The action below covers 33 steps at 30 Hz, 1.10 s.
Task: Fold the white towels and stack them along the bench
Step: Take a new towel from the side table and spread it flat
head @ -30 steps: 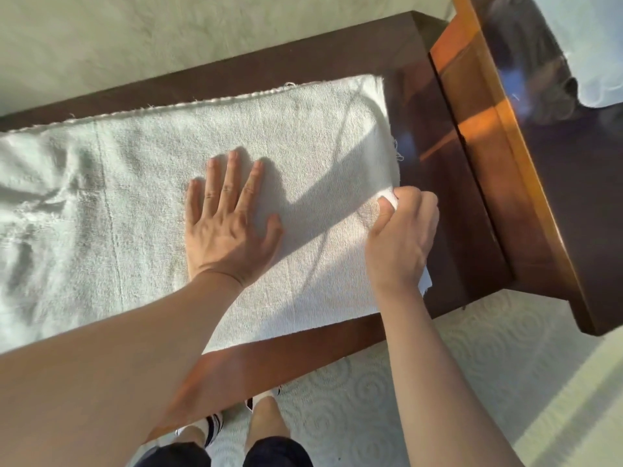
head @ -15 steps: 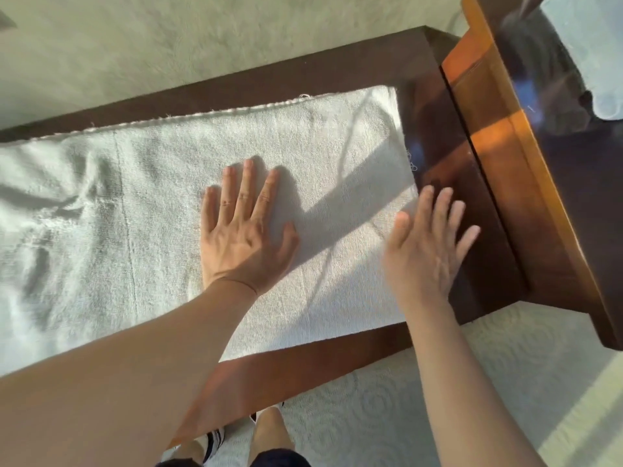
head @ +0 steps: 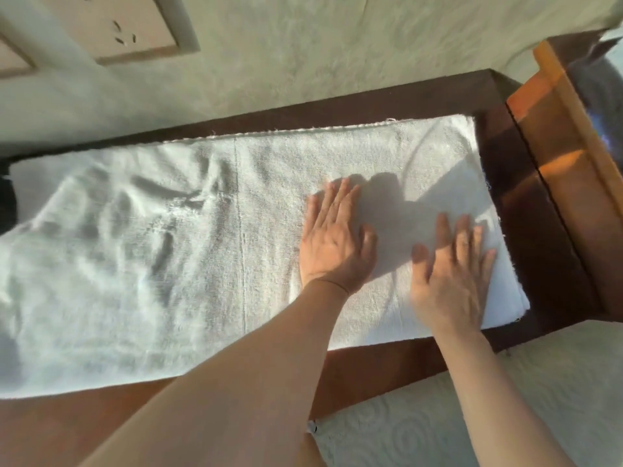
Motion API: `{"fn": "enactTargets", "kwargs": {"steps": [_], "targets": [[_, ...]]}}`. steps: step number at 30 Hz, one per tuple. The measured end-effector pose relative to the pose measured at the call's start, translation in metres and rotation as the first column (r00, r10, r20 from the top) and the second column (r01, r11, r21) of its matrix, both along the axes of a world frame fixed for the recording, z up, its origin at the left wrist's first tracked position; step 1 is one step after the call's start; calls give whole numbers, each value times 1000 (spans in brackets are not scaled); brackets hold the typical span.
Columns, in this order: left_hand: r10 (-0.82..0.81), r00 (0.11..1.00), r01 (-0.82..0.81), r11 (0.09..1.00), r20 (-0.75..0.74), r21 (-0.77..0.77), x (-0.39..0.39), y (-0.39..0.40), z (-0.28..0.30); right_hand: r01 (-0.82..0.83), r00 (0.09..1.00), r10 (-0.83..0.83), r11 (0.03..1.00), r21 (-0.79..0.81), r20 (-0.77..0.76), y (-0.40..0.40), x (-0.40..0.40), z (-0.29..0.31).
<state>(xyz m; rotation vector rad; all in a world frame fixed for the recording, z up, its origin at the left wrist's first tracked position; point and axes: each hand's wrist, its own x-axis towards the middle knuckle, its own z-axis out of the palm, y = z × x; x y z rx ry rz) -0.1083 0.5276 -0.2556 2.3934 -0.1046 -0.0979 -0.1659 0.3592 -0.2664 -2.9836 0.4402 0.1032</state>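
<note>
Beyond the right hand (head: 451,274), an orange wooden frame (head: 566,183) borders the bench (head: 539,230). The white towel (head: 168,264) lies under both flat, spread hands, stretching past the left hand (head: 333,244).

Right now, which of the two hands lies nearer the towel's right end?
The right hand, flat with fingers spread close to the white towel's right edge. The left hand presses flat further in, toward the towel's middle.
</note>
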Motion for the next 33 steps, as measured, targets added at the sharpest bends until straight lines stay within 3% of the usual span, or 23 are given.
{"fn": "enactTargets", "kwargs": {"steps": [2, 4, 8, 12, 16, 20, 23, 28, 31, 33], "targets": [[30, 996, -54, 956, -87, -288, -5, 19, 14, -35, 998, 33, 999, 36, 56, 36, -1, 5], [10, 998, -28, 946, -57, -323, -15, 54, 17, -141, 987, 133, 986, 85, 91, 90, -1, 10], [34, 995, -40, 997, 96, 61, -38, 160, -9, -200, 979, 186, 955, 221, 84, 204, -8, 17], [-129, 990, 95, 908, 59, 408, -62, 243, -16, -210, 977, 212, 956, 206, 9, 279, -15, 12], [-247, 969, 208, 823, 5, 528, -52, 287, -13, -243, 969, 244, 968, 64, -20, 290, -20, 4], [-234, 972, 209, 834, -16, 510, -26, 304, -14, -231, 973, 231, 973, 22, -9, 292, -19, 1], [-228, 973, 203, 785, -31, 585, -4, 322, -15, -232, 972, 232, 973, 15, -26, 290, -18, 3], [-79, 995, 96, 803, -55, 589, 34, 361, -8, -227, 973, 227, 974, 15, -50, 290, -17, 5], [167, 985, -129, 893, -50, 432, 46, 370, -6, -227, 973, 227, 974, 12, -27, 291, -17, 5], [327, 945, -302, 899, -28, 316, 47, 365, -1, -222, 975, 222, 975, 13, -9, 292, -17, 5]]}}
